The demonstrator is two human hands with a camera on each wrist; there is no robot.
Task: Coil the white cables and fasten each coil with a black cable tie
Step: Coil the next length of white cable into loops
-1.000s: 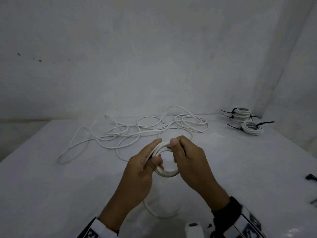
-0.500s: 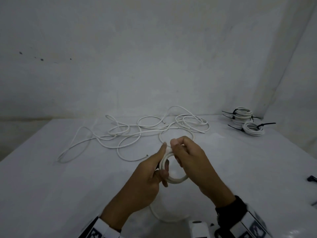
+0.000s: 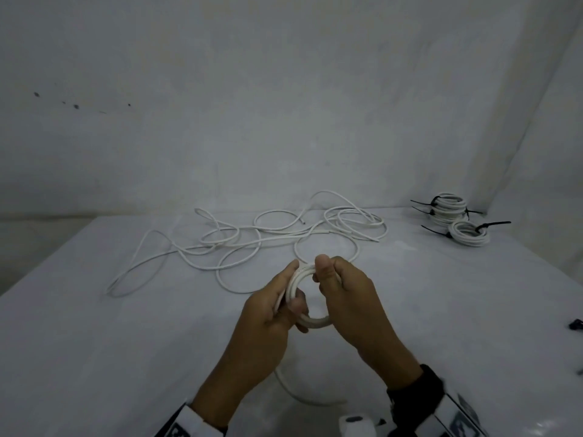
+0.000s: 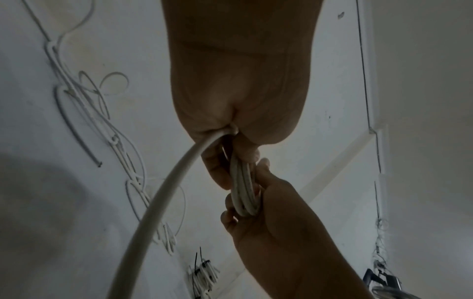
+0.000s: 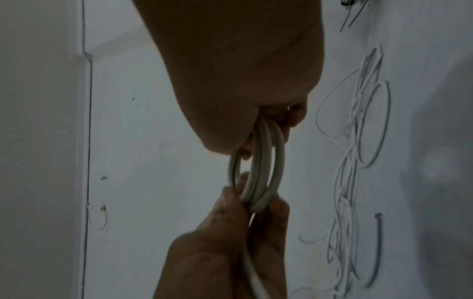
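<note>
A small coil of white cable [image 3: 312, 326] is held upright above the table between both hands. My left hand [image 3: 271, 313] grips its left side, thumb inside the ring. My right hand [image 3: 340, 285] pinches the top right of the coil, thumb in front. The coil's loose tail [image 3: 299, 395] drops from my left palm to the table near me. In the left wrist view the tail [image 4: 158, 198] leaves the left hand [image 4: 238, 81] beside the coil [image 4: 243, 188]. In the right wrist view the right hand [image 5: 243, 70] and left hand [image 5: 230, 242] hold several turns of the coil [image 5: 266, 161].
Loose white cables [image 3: 268, 238] sprawl across the back of the white table [image 3: 94, 342]. Two tied coils [image 3: 448, 209] [image 3: 470, 233] with black cable ties lie at the back right corner. A black cable tie [image 3: 575, 324] shows at the right edge. Walls close the back and right.
Both hands drifted slightly right with the coil, then came back. My right hand has shifted its grip along the top of the coil. The loose cables have not moved.
</note>
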